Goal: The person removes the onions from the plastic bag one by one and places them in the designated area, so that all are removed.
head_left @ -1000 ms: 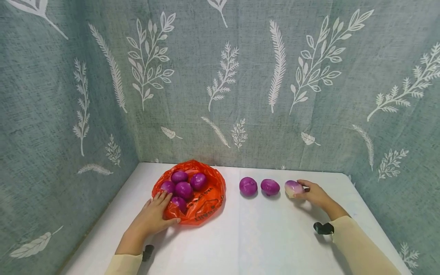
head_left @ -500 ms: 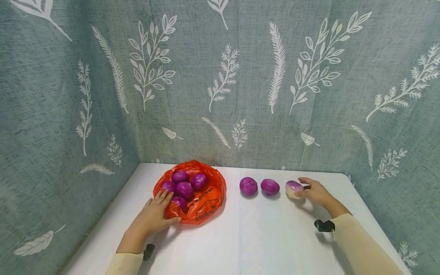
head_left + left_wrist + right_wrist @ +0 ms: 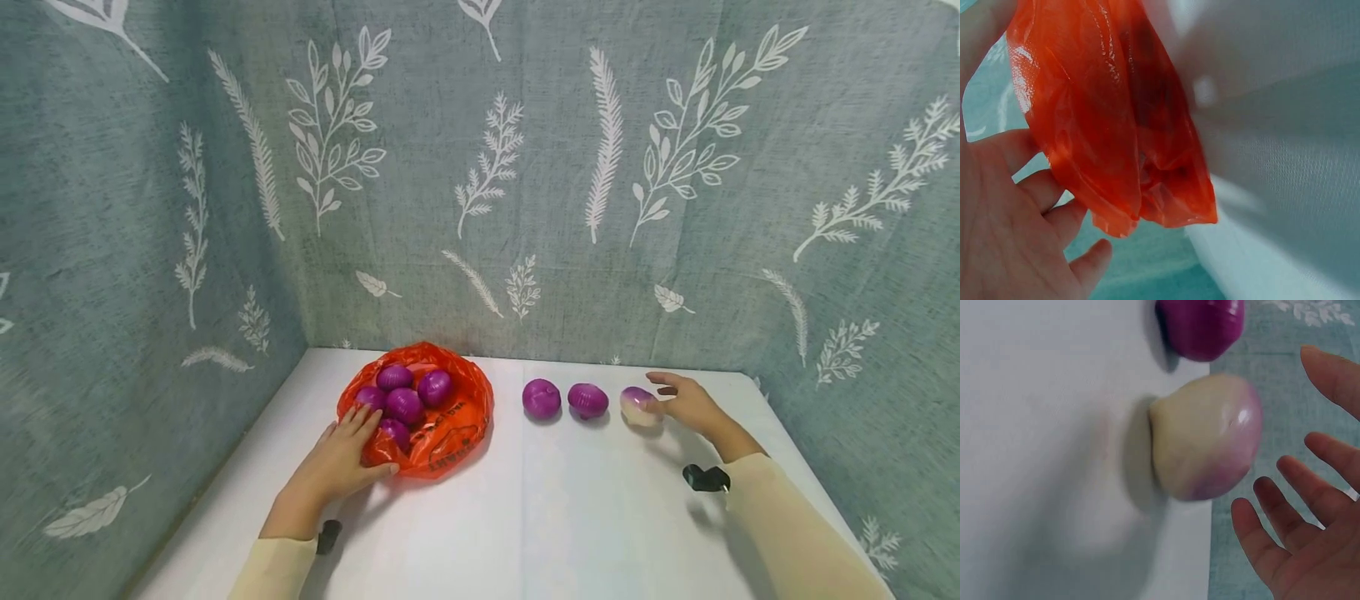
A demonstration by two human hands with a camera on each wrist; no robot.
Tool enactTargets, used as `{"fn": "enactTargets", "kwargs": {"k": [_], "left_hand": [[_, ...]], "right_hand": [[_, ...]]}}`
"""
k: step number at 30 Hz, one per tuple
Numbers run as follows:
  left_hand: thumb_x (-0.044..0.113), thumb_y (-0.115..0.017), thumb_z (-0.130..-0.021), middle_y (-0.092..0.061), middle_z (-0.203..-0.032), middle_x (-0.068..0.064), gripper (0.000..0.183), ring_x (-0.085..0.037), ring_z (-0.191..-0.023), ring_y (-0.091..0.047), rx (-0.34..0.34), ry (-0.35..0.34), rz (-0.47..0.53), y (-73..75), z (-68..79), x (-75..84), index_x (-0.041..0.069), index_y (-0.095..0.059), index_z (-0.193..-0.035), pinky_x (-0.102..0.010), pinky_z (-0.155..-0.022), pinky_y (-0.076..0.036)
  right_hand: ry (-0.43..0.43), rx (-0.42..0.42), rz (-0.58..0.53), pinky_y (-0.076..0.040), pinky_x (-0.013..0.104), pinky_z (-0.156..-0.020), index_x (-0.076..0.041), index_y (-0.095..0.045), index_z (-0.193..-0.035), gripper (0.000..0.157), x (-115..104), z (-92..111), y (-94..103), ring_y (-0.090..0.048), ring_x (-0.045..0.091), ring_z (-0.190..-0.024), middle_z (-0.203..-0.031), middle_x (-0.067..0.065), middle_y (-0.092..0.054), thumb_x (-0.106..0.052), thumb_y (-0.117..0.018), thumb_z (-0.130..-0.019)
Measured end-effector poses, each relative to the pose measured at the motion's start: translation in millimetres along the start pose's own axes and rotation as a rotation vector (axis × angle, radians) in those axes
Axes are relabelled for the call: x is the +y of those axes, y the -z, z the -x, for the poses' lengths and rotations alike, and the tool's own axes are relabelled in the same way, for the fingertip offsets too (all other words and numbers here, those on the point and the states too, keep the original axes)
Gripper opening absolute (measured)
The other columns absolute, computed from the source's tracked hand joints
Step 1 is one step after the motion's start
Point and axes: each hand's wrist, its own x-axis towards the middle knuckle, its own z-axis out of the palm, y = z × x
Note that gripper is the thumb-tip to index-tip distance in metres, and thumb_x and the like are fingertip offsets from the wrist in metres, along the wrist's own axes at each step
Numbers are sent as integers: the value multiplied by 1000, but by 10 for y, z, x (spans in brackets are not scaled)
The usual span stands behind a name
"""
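Observation:
My left hand rests with spread fingers on the near left rim of a red plastic bag; its fingers lie along the outside of the bag in the left wrist view. Several purple onions sit inside the rolled-down bag. At the right of the table my right hand hovers with fingers spread beside a cream-and-purple turnip. In the right wrist view a gap shows between the fingertips and the turnip, which stands on the table.
Two more purple onions, one rounder and one ribbed, stand in a row left of the turnip. The white table backs onto a green leaf-patterned curtain, which also hangs at both sides.
My right hand has let go of the turnip, its fingers spreading and drawing off slightly. The left hand stays on the bag. The head view has shifted slightly.

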Motion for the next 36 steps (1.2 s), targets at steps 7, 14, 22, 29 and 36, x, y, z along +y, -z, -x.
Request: {"fn": "enactTargets", "kwargs": {"k": [7,14,22,29,36], "left_hand": [[71,-61,-79,-27,-154,-24,101,-41,-143,-19,3,0,12,-27,-6,9,2,-37,-149,-62,-111,-17],[71,-61,-79,-23,-156,-23,103,-40,-144,-16,-39,43,30,-31,17,25,2,-35,-150,-61,-112,-15],[67,-62,-81,-27,-155,-23,98,-40,-143,-19,-35,35,20,14,22,3,2,-36,-150,-60,-113,-14],[69,-61,-81,-29,-154,-22,99,-42,-140,-27,-42,38,42,-34,53,-42,2,-36,-149,-60,-111,-21],[67,-64,-80,-30,-154,-20,100,-41,-139,-31,-79,51,104,-70,44,33,5,-33,-152,-58,-107,-31]], "right_hand": [[6,-30,3,-45,57,-95,4,-44,-142,71,-143,-56,-50,-44,46,-127,-140,29,-46,-32,-73,-88],[15,-52,2,-41,60,-98,-2,-45,-144,73,-350,-156,-122,-43,45,-128,-140,27,-48,-38,-72,-87],[22,-56,-22,-34,61,-103,-4,-47,-143,70,-527,-282,-299,-43,41,-130,-142,21,-48,-33,-74,-86],[17,-99,-159,-40,56,-101,-8,-48,-143,67,-785,-337,-513,-40,40,-132,-141,19,-49,-29,-76,-85],[71,-114,-196,-45,49,-99,-8,-51,-141,65,-942,-374,-676,-44,36,-131,-142,13,-50,-25,-77,-84]]}}
